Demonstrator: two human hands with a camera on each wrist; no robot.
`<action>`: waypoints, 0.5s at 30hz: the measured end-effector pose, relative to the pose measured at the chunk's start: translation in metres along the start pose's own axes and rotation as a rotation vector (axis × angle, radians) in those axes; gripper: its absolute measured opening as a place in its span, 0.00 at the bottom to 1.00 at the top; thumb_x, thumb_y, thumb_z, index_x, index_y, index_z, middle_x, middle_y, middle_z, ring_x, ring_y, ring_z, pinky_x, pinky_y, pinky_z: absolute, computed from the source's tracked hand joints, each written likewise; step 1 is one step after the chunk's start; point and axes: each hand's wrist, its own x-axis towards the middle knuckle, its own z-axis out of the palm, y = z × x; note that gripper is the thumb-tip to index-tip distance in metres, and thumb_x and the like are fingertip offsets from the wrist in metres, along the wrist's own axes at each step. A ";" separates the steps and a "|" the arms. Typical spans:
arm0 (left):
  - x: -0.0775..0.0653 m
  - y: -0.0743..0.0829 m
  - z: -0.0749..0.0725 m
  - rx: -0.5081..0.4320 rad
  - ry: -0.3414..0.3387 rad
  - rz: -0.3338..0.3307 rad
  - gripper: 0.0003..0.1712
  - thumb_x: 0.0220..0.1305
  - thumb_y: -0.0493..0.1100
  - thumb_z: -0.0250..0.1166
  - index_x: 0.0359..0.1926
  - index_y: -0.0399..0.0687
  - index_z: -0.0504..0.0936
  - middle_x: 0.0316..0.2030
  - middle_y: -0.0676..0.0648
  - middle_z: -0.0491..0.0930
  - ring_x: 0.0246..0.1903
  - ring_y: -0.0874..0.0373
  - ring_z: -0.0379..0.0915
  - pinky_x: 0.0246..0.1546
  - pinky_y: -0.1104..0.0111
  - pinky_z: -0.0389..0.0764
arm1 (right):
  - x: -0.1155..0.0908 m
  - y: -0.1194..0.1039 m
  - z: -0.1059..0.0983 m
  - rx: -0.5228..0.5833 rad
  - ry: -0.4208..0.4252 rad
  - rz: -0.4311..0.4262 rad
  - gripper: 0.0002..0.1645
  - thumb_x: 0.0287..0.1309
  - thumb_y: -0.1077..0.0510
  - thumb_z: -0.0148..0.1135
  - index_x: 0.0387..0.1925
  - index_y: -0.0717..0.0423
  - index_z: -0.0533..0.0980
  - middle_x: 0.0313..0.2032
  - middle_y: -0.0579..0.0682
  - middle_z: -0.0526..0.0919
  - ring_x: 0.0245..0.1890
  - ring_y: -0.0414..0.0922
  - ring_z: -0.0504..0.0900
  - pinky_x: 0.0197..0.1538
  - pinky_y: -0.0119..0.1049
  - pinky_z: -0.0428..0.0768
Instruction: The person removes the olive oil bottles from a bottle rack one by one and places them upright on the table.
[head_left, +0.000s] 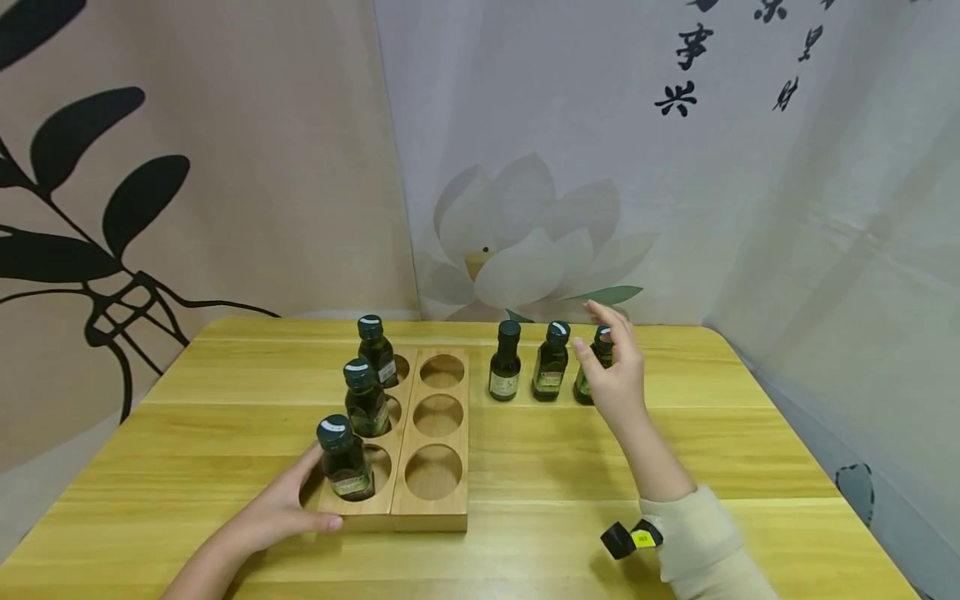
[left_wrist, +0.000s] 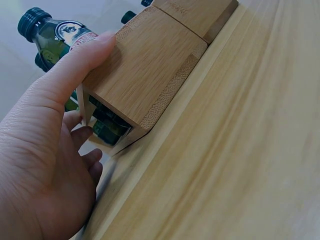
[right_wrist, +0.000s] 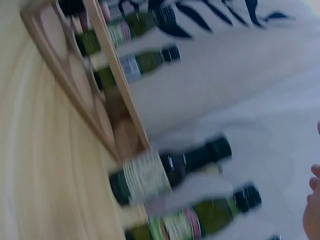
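My left hand (head_left: 281, 504) holds the near left corner of a wooden bottle rack (head_left: 430, 523), thumb on its front face and fingers along its left side. In the left wrist view, the thumb overlaps the front panel (left_wrist: 150, 65) beside a green bottle (left_wrist: 47, 37). Three small dark green bottles, the nearest one (head_left: 348, 467) included, stand in the rack's left column. My right hand (head_left: 618, 375) is raised at the right, thumb and fingers apart, holding nothing. It partly hides the rightmost loose bottle (head_left: 583, 387).
Round holes, such as the middle one (head_left: 438, 415), line the rack's right column. Right of the rack stand a slim-necked bottle (head_left: 504, 367) and another small bottle (head_left: 551, 367). A printed cloth (head_left: 300, 208) hangs behind the wooden table (head_left: 540, 517).
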 end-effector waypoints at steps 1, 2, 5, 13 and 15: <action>0.000 0.000 0.000 -0.001 0.000 0.003 0.63 0.47 0.41 0.76 0.73 0.32 0.42 0.69 0.24 0.41 0.66 0.23 0.34 0.58 0.31 0.42 | -0.001 -0.005 0.005 0.014 -0.012 -0.019 0.26 0.57 0.74 0.59 0.58 0.74 0.68 0.54 0.70 0.71 0.52 0.58 0.67 0.50 0.37 0.65; 0.000 0.000 0.000 0.000 0.000 0.006 0.63 0.47 0.41 0.76 0.73 0.33 0.42 0.69 0.24 0.41 0.66 0.23 0.34 0.58 0.31 0.42 | -0.003 -0.010 0.009 0.032 -0.025 -0.034 0.26 0.57 0.73 0.61 0.57 0.74 0.68 0.53 0.70 0.72 0.51 0.57 0.68 0.49 0.35 0.65; 0.000 -0.001 0.001 -0.001 0.001 0.010 0.63 0.47 0.41 0.76 0.73 0.33 0.43 0.69 0.24 0.41 0.66 0.23 0.34 0.58 0.31 0.42 | -0.009 -0.011 0.024 0.079 -0.076 -0.047 0.27 0.57 0.67 0.65 0.57 0.71 0.70 0.54 0.66 0.73 0.51 0.58 0.68 0.50 0.35 0.66; 0.000 -0.001 0.000 0.015 0.004 -0.010 0.63 0.47 0.39 0.76 0.74 0.35 0.42 0.70 0.26 0.41 0.67 0.26 0.35 0.63 0.46 0.44 | -0.022 -0.023 0.067 0.138 -0.214 -0.106 0.32 0.53 0.51 0.70 0.58 0.57 0.73 0.55 0.53 0.76 0.56 0.49 0.70 0.53 0.41 0.70; 0.000 -0.001 0.000 0.020 0.004 -0.017 0.63 0.47 0.39 0.76 0.74 0.34 0.42 0.70 0.25 0.41 0.67 0.26 0.35 0.63 0.45 0.45 | -0.025 -0.030 0.077 0.162 -0.246 -0.122 0.32 0.50 0.59 0.72 0.58 0.58 0.73 0.54 0.52 0.77 0.56 0.48 0.70 0.54 0.43 0.71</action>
